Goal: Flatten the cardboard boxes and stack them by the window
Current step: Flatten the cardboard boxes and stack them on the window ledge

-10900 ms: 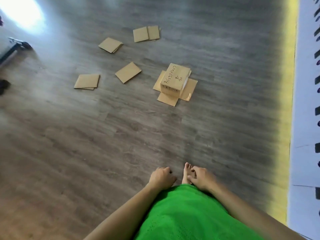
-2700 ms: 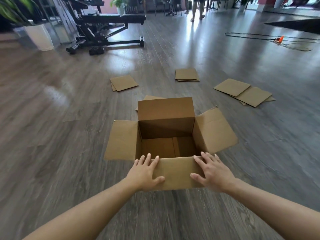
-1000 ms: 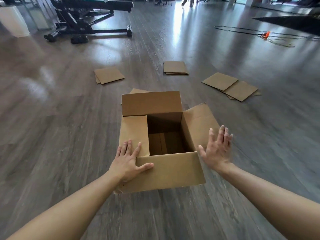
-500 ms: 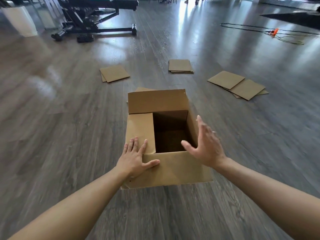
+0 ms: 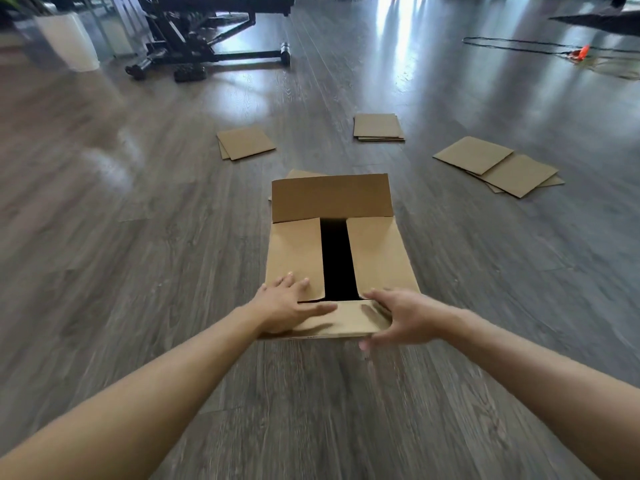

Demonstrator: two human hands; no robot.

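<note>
A brown cardboard box stands on the wooden floor right in front of me. Its left and right flaps are folded in over the opening, with a dark gap between them, and the far flap stands upright. My left hand presses flat on the left flap, its thumb lying along the near flap. My right hand holds the near flap at its right corner, fingers on top and thumb under the edge; it is motion-blurred. Flattened cardboard lies beyond: one stack at the left, one in the middle, one at the right.
Another flat piece peeks out behind the box. A black bench frame and a white planter stand at the far left. A dark cable with an orange part lies at the far right.
The right flap has been folded in over the opening. My right hand has come down from that flap to the near flap's right corner. My left hand stayed on the left flap.
</note>
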